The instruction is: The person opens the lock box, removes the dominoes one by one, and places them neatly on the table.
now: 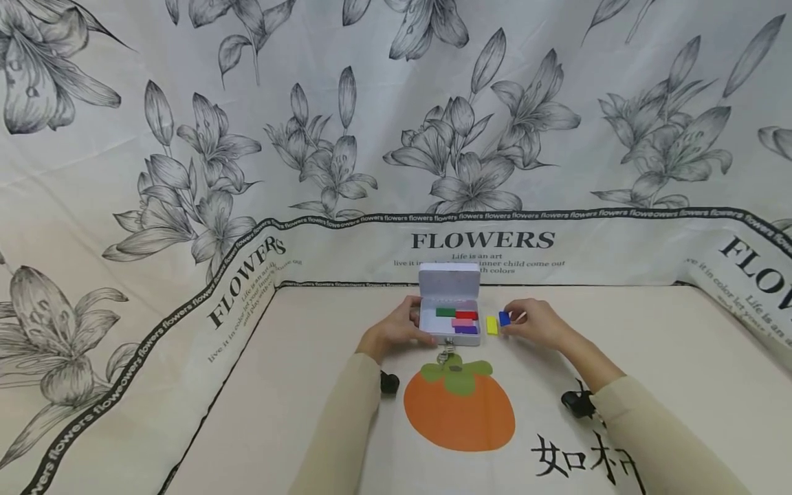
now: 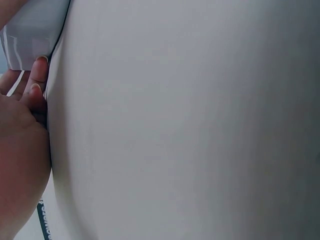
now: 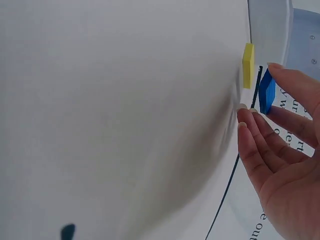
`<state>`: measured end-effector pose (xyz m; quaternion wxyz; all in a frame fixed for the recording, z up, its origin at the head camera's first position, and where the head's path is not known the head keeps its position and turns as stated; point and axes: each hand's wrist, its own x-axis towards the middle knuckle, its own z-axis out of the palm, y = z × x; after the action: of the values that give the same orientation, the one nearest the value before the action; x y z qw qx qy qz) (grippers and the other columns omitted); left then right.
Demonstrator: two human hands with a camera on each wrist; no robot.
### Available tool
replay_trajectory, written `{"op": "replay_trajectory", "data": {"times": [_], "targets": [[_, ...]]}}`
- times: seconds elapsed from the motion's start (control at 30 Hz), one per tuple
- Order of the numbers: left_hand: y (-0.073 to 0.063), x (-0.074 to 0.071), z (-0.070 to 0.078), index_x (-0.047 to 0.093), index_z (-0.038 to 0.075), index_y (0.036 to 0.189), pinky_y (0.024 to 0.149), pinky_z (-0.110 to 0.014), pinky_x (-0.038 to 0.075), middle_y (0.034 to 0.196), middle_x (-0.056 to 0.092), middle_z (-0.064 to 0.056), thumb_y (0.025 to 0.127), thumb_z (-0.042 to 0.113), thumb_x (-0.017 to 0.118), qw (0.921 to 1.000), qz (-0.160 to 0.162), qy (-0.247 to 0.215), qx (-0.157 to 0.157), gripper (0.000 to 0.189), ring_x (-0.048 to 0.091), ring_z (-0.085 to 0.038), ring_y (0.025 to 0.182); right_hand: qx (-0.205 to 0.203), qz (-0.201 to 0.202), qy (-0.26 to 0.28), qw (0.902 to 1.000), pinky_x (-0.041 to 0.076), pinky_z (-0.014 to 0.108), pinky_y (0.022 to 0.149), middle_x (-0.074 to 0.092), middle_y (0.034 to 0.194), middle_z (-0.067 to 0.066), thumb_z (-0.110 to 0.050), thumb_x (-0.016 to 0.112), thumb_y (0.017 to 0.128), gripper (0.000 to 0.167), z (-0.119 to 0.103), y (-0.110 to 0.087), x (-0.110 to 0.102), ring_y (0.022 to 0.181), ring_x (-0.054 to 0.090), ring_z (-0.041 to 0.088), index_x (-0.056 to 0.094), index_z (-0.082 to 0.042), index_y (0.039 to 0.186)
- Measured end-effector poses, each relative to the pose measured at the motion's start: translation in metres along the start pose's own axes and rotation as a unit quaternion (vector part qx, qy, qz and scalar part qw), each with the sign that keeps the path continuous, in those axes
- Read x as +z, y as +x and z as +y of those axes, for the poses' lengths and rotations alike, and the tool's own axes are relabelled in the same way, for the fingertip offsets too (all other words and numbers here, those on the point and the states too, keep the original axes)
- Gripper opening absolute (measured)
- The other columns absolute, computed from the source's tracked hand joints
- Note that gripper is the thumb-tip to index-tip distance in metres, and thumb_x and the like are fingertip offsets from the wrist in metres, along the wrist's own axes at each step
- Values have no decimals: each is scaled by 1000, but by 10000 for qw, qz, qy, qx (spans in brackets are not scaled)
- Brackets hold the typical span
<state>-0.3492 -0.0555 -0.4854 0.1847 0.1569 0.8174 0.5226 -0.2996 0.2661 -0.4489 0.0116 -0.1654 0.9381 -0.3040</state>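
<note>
A white hinged box [image 1: 437, 339] stands on the table with its lid [image 1: 449, 283] raised. Inside it lie green [image 1: 445, 312], red [image 1: 467, 315], pink [image 1: 463, 322] and purple [image 1: 466, 330] blocks. My left hand [image 1: 399, 326] grips the box by its left side, thumb at the front corner; in the left wrist view its fingertips [image 2: 41, 60] touch the box wall. Between thumb and index finger, my right hand [image 1: 537, 322] pinches a blue block [image 3: 267, 92], the other fingers extended. Just right of the box is a yellow block [image 1: 491, 325], close to the blue one.
The tablecloth carries a printed orange persimmon [image 1: 459, 412] and black characters [image 1: 557, 457]. Behind the box rises a floral curtain [image 1: 346, 251]. A small ring-like metal piece [image 1: 443, 355] hangs at the box's front. Dark wrist devices show beside the left [image 1: 389, 383] and right [image 1: 579, 403] forearms.
</note>
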Motion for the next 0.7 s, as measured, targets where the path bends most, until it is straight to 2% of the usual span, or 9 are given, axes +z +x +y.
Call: {"op": "replay_trajectory", "data": {"times": [0.3,0.53,0.7], "targets": [[0,-1,2,34,15,152,95,-37,43,113,59,-9,69,12,95,9999,-30,97,-26,103,54,-22,103,158,-181,-33,9997,50,39,76,68,93,11,-18,81,86,38,4,2,3,84,60,23,69,7,112],[2,-2,5,34,17,152,104,-42,41,118,59,-9,69,13,95,10000,2,22,0,103,54,-23,109,260,-221,-54,9994,51,45,80,67,98,17,-17,80,86,42,1,3,0,87,60,27,66,9,116],[0,-1,3,34,17,152,108,-44,39,119,60,-8,68,13,96,10000,-21,-25,-47,105,55,-22,111,432,-236,-67,9988,50,43,79,66,98,17,-16,82,85,43,3,3,5,86,59,26,66,9,116]]}}
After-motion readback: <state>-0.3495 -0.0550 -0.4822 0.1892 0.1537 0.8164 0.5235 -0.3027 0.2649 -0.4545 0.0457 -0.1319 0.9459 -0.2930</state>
